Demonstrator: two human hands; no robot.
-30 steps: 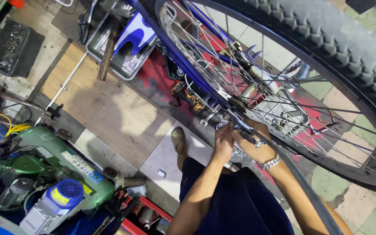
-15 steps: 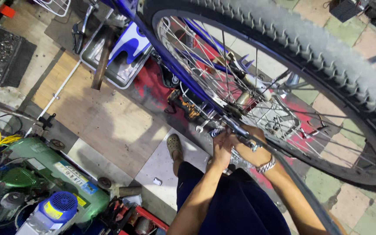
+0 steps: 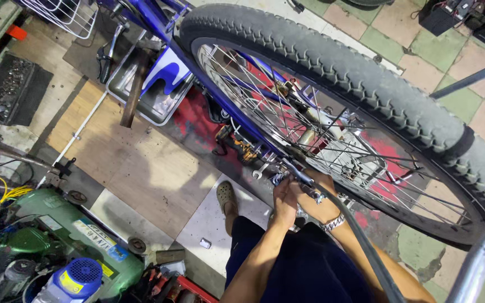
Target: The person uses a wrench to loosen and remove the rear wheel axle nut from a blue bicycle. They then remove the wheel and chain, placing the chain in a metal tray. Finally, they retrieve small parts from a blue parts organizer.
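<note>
Two hands at work, close together at the wheel hub, near centre. Left hand (image 3: 285,193): fingers curled shut around a small metal fitting on the axle (image 3: 280,178). Right hand (image 3: 322,197): closed on the same spot, a wrist bracelet just below; what it pinches is covered by the fingers. Bicycle wheel (image 3: 332,84): knobbly black tyre, thin spokes, blue frame, spanning far left to right. A small wrench (image 3: 260,170) lies on the floor just left of the hands. Step, as judged: fitting or loosening hardware at the axle; the next move calls for a steady turn with both hands. Green compressor (image 3: 68,235), near left, partly cut off. Metal tray (image 3: 164,106), far left. Hub detail hard to make out behind spokes.
</note>
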